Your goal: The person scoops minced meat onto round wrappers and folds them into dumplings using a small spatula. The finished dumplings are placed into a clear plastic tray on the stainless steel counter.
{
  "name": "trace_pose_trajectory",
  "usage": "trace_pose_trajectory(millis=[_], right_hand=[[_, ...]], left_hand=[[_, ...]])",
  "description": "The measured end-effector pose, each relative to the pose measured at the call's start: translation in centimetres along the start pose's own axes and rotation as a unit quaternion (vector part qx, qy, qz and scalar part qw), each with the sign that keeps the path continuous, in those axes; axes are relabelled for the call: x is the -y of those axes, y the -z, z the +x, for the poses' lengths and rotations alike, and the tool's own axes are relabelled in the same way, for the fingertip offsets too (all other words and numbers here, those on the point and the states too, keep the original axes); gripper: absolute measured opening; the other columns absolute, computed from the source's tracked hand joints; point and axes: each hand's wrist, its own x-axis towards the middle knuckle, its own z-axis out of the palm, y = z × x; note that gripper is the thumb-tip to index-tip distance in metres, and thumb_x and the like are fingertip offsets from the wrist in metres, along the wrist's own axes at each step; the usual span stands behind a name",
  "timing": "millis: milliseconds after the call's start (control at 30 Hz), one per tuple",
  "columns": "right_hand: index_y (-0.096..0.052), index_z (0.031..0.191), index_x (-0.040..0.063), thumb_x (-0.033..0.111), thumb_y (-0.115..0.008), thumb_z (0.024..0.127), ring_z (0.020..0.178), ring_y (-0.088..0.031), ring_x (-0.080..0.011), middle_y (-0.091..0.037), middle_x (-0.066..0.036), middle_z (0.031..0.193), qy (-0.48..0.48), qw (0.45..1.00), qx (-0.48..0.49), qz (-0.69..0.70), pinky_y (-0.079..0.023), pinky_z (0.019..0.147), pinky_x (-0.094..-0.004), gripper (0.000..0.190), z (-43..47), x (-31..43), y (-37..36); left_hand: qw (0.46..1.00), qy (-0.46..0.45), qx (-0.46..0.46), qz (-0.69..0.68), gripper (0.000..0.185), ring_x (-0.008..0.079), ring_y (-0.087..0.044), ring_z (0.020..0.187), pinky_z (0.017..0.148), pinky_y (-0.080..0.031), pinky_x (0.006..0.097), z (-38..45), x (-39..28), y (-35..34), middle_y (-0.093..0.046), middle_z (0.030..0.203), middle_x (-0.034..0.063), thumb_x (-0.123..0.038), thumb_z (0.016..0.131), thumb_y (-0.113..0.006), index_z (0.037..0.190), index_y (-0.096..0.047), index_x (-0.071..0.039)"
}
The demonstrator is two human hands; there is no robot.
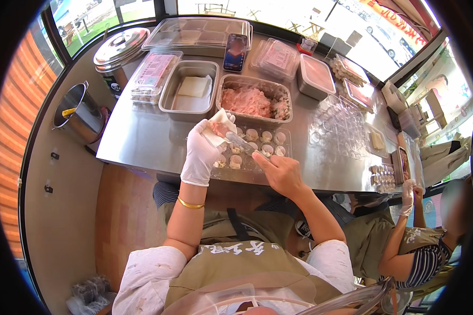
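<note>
My left hand [205, 147], in a white glove, holds a dough wrapper [225, 123] with pink minced meat [219, 128] on it. Bare, my right hand [280, 172] grips a spatula or flat spreading tool [242, 144], whose tip is at the wrapper's lower edge by the meat. Below and right of the wrapper is a clear plastic tray [286, 136] with several wrapped dumplings [251, 135] in its round cups, partly hidden by my hands. Just beyond, a steel pan [290, 98] holds a heap of minced meat [246, 101]. Left of it, another steel pan [163, 88] contains stacked wrappers [194, 86].
A smartphone [235, 53] stands upright behind the pans. Lidded boxes [155, 75] and a lidded steel container [316, 76] flank them. Empty clear trays [336, 128] lie to the right. A co-worker [411, 236] with one gloved hand works at the right. A steel pot [78, 114] stands left of the table.
</note>
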Motion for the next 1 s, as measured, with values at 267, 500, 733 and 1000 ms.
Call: trace_pose_trajectory(millis=[267, 500, 733, 1000], right_hand=[[-0.061, 0.123, 0.017, 0.001, -0.059, 0.072, 0.053, -0.050, -0.0214, -0.043, -0.004, 0.059, -0.037, 0.995, -0.041, 0.088, -0.041, 0.047, -0.0347, 0.053, 2.7, 0.0, -0.4], [-0.061, 0.123, 0.018, 0.007, -0.060, 0.074, 0.053, -0.050, -0.0196, -0.043, -0.003, 0.060, 0.011, 1.000, -0.005, -0.024, -0.042, 0.049, -0.0334, 0.050, 0.7, 0.0, -1.2], [-0.060, 0.121, 0.010, 0.004, -0.059, 0.078, 0.053, -0.053, -0.0212, -0.049, -0.004, 0.063, -0.117, 0.990, -0.075, -0.023, -0.042, 0.049, -0.0338, 0.044, -3.3, -0.4, 0.9], [-0.061, 0.115, 0.002, 0.005, -0.059, 0.085, 0.053, -0.053, -0.0213, -0.058, -0.011, 0.068, -0.235, 0.937, -0.190, 0.176, -0.043, 0.053, -0.0285, 0.030, -2.9, 0.1, -1.0]], left_hand=[[0.990, -0.052, 0.029, 0.130, 0.041, 0.0325, -0.056, 0.105, 0.093, -0.046, 0.0431, 0.1, 1.7, -0.9, -0.057, 0.113, 0.0224, -0.021, 0.094, -0.037, 0.121, -0.049, 0.008], [0.997, -0.021, 0.013, 0.068, 0.042, 0.0342, -0.055, 0.104, 0.092, -0.046, 0.0481, 1.2, 1.2, 0.4, -0.056, 0.111, 0.0226, -0.022, 0.096, -0.034, 0.113, -0.054, 0.010], [0.997, -0.060, 0.027, 0.035, 0.034, 0.0394, -0.044, 0.121, 0.097, -0.045, 0.0503, 1.5, -0.1, -0.5, -0.050, 0.122, 0.0246, -0.010, 0.094, -0.042, 0.119, -0.050, 0.012], [0.993, -0.015, 0.106, 0.043, 0.017, 0.0277, -0.055, 0.092, 0.087, -0.047, 0.0456, 0.2, 2.1, -0.7, -0.057, 0.092, 0.0119, -0.015, 0.091, -0.048, 0.088, -0.055, 0.000]])
